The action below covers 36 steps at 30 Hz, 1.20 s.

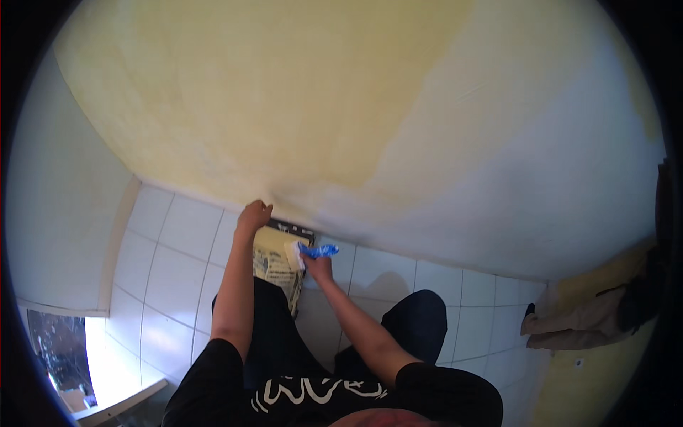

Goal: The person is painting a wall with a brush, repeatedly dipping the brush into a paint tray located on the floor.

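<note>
In my right hand (pixel 319 267) is a paintbrush with a blue handle (pixel 323 251) and pale yellow bristles (pixel 292 256). The brush is over a black paint tray (pixel 307 232), whose inside is coated with pale yellow paint and has dark streaks showing through. My left hand (pixel 256 214), fingers curled, is by the tray's far left corner, close to the foot of the wall. Whether it grips the tray rim is unclear. My left knee hides the tray's near left part.
The wall (pixel 299 107) ahead is yellow at left and whitish at right. White floor tiles (pixel 160 256) surround me. Another person's legs (pixel 581 323) stand at far right, near a wall socket (pixel 579 363). A bright doorway (pixel 106 347) opens at lower left.
</note>
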Available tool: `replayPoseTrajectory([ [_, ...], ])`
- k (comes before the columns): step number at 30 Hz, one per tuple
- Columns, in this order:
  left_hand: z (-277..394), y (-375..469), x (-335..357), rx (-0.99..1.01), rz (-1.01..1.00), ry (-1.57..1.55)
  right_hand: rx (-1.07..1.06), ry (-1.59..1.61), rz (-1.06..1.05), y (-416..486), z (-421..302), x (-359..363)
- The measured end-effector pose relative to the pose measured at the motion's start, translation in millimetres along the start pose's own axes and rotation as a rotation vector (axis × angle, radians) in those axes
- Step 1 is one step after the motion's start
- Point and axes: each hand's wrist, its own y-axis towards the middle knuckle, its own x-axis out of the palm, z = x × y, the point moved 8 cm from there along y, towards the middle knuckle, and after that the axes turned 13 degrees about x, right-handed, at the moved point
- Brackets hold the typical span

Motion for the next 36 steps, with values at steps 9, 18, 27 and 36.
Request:
replayPoseTrajectory([
  [9,120,-86,-109,0.278,0.428,-0.449,0.075,-0.071,-0.011,-30,-24,-4],
  [18,411,-361,-249,1.586,0.313,-1.525,0.379,0.885,-0.359,-24,-15,-7],
  [27,448,-386,-223,1.313,0.684,-1.804,0.321,0.750,-0.379,-39,-26,-5],
  [36,434,-313,-216,1.086,0.250,-1.703,0.325,0.742,-0.259,-1,8,-18],
])
